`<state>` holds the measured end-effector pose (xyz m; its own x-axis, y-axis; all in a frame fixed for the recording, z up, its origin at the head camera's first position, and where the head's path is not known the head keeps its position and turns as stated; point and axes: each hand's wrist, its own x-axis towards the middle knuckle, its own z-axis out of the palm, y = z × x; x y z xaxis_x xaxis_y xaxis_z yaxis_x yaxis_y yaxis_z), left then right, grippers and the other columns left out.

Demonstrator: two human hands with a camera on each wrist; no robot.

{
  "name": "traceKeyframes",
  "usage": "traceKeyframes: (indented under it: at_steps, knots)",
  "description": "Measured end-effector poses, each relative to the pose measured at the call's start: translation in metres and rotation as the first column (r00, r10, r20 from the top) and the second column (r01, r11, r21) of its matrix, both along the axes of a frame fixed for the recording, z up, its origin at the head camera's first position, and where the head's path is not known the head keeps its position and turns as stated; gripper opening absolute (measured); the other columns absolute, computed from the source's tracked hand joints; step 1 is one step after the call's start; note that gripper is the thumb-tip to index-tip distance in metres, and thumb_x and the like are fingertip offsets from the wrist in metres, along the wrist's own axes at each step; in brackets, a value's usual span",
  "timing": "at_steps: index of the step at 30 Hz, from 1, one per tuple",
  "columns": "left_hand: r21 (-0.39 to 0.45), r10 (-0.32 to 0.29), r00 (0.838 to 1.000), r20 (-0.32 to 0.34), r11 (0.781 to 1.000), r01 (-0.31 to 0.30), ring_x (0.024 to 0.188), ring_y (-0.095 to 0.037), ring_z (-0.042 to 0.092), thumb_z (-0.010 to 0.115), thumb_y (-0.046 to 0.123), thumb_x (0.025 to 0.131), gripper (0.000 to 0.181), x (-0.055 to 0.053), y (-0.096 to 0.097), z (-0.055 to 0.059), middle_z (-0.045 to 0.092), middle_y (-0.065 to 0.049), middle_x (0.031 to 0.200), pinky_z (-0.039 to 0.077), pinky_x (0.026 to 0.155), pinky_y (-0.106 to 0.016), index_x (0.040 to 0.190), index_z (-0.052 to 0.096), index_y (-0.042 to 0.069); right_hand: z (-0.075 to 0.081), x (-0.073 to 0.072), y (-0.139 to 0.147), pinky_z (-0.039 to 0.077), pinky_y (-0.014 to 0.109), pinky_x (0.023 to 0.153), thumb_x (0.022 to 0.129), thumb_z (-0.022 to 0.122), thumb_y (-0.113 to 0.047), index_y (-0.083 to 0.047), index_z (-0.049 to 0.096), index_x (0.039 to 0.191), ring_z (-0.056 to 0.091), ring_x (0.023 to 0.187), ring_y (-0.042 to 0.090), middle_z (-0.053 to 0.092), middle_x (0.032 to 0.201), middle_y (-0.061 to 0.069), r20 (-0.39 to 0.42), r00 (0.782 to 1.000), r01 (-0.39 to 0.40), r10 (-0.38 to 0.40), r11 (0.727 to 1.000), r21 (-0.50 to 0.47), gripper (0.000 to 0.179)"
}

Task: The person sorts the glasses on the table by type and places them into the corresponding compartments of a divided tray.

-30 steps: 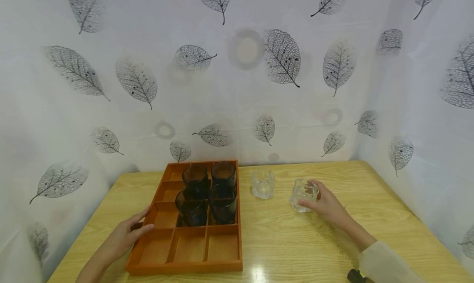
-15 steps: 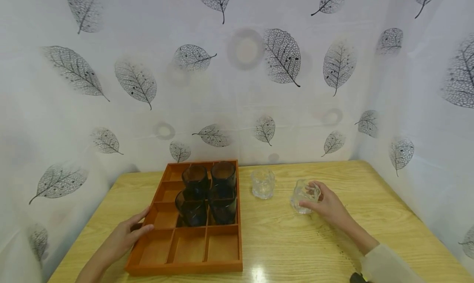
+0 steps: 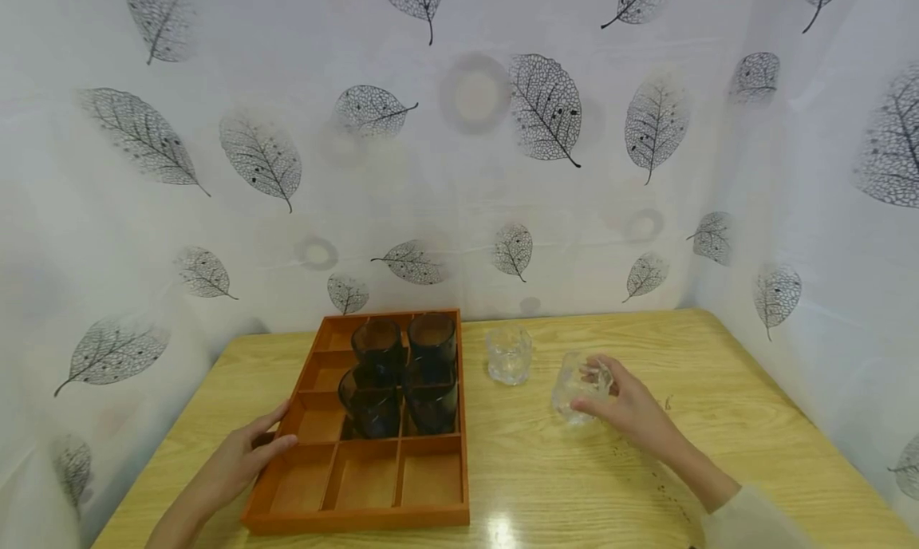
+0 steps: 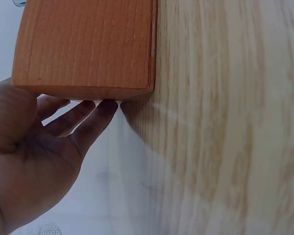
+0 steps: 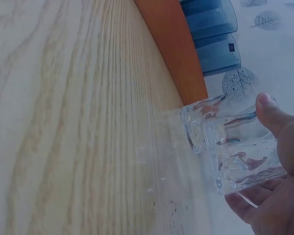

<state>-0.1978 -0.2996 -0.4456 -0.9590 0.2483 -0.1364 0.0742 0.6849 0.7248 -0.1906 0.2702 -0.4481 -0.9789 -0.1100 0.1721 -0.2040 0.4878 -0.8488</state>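
Note:
My right hand (image 3: pixel 632 409) grips a clear wavy-sided glass (image 5: pixel 242 152), thumb on one side and fingers on the other. Left of it, a second clear glass (image 3: pixel 510 357) stands upright on the table. An orange-brown wooden divided tray (image 3: pixel 355 519) lies further left. Dark tinted glasses (image 3: pixel 373 405) stand in its middle and right compartments. My left hand (image 3: pixel 226 465) holds the tray's left wall, its thumb over the rim. In the left wrist view, the fingers (image 4: pixel 90 125) touch the wall's outer face and the thumb is hidden.
The light wood-grain table (image 3: pixel 546 485) reaches back to a white leaf-print curtain (image 3: pixel 459 174), which also hangs at both sides. Small dark specks (image 3: pixel 668 493) mark the tabletop near the right forearm. The tray's front row and left column hold no glasses.
My right hand has shifted slightly left with the clear glass, which now looks blurred and a little tilted. The left hand, the tray and the other glasses stay where they were.

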Motion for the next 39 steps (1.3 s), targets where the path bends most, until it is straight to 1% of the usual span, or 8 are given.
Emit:
traceKeyframes:
  at_steps: [4, 7, 9, 14, 19, 28, 36, 39]
  knots:
    - [-0.001, 0.001, 1.000, 0.001, 1.000, -0.001, 0.132, -0.050, 0.052, 0.058, 0.028, 0.108, 0.070, 0.000, 0.000, 0.000, 0.031, -0.035, 0.158, 0.057, 0.085, -0.036, 0.161, 0.027, -0.004, 0.005, 0.007, -0.008, 0.058, 0.044, 0.088, 0.090, 0.082, -0.023, 0.001, 0.045, 0.148, 0.064, 0.112, 0.036, 0.059, 0.138, 0.024, -0.030, 0.999, -0.031, 0.032, 0.999, 0.035, 0.074]
    - [-0.006, -0.002, 1.000, -0.006, 1.000, 0.002, 0.131, -0.051, 0.051, 0.059, 0.028, 0.108, 0.070, 0.000, 0.000, 0.000, 0.031, -0.036, 0.158, 0.057, 0.087, -0.039, 0.160, 0.027, -0.005, 0.007, 0.012, -0.015, 0.049, 0.058, 0.102, 0.090, 0.083, -0.027, 0.003, 0.044, 0.149, 0.057, 0.126, 0.043, 0.057, 0.142, 0.024, -0.060, 0.997, -0.035, 0.042, 0.994, 0.100, 0.077]
    - [-0.007, 0.003, 1.000, -0.005, 1.000, -0.003, 0.132, -0.051, 0.051, 0.059, 0.029, 0.107, 0.070, 0.000, 0.000, 0.000, 0.032, -0.035, 0.157, 0.057, 0.090, -0.043, 0.160, 0.028, -0.004, 0.009, 0.015, -0.021, 0.046, 0.062, 0.104, 0.089, 0.083, -0.028, 0.003, 0.045, 0.149, 0.055, 0.128, 0.044, 0.058, 0.142, 0.023, -0.064, 0.997, -0.046, 0.054, 0.992, 0.114, 0.078]
    - [0.001, -0.001, 1.000, -0.009, 1.000, 0.001, 0.131, -0.050, 0.052, 0.060, 0.030, 0.107, 0.071, 0.000, 0.000, 0.000, 0.031, -0.034, 0.158, 0.056, 0.093, -0.047, 0.160, 0.028, -0.004, 0.015, 0.022, -0.037, 0.054, 0.046, 0.096, 0.083, 0.087, -0.031, 0.000, 0.052, 0.144, 0.063, 0.119, 0.034, 0.064, 0.136, 0.017, -0.047, 0.995, -0.089, 0.093, 0.993, 0.080, 0.077]
    - [0.012, -0.001, 1.000, -0.017, 1.000, 0.001, 0.129, -0.048, 0.055, 0.061, 0.030, 0.106, 0.071, 0.001, 0.000, -0.001, 0.032, -0.032, 0.159, 0.057, 0.089, -0.040, 0.160, 0.030, -0.004, 0.023, 0.031, -0.056, 0.055, 0.031, 0.087, 0.080, 0.090, -0.031, -0.003, 0.056, 0.142, 0.067, 0.113, 0.031, 0.066, 0.134, 0.016, -0.035, 0.989, -0.141, 0.142, 0.990, 0.023, 0.076]
    - [-0.008, -0.001, 1.000, -0.024, 1.000, 0.001, 0.129, -0.048, 0.055, 0.060, 0.030, 0.107, 0.070, 0.000, 0.001, -0.001, 0.032, -0.034, 0.158, 0.057, 0.089, -0.041, 0.160, 0.030, -0.004, 0.037, 0.044, -0.094, 0.055, 0.035, 0.091, 0.082, 0.087, -0.033, -0.002, 0.053, 0.146, 0.065, 0.114, 0.028, 0.066, 0.134, 0.012, -0.052, 0.965, -0.259, 0.258, 0.966, -0.017, 0.079]
    - [-0.013, 0.000, 1.000, -0.020, 1.000, 0.000, 0.130, -0.049, 0.054, 0.060, 0.031, 0.107, 0.071, 0.000, 0.001, -0.001, 0.032, -0.034, 0.157, 0.056, 0.091, -0.044, 0.160, 0.029, -0.004, 0.052, 0.053, -0.125, 0.054, 0.049, 0.091, 0.076, 0.092, -0.037, -0.010, 0.058, 0.144, 0.065, 0.106, 0.024, 0.072, 0.125, 0.001, 0.010, 0.970, -0.242, 0.242, 0.969, -0.050, 0.081]
    - [-0.019, -0.001, 1.000, -0.013, 1.000, 0.001, 0.130, -0.049, 0.053, 0.060, 0.032, 0.107, 0.071, -0.001, 0.000, -0.001, 0.031, -0.035, 0.158, 0.056, 0.093, -0.047, 0.160, 0.029, -0.004, 0.054, 0.055, -0.138, 0.055, 0.043, 0.089, 0.076, 0.092, -0.035, -0.011, 0.059, 0.141, 0.067, 0.102, 0.024, 0.073, 0.119, 0.000, 0.002, 0.957, -0.288, 0.289, 0.955, -0.077, 0.077]
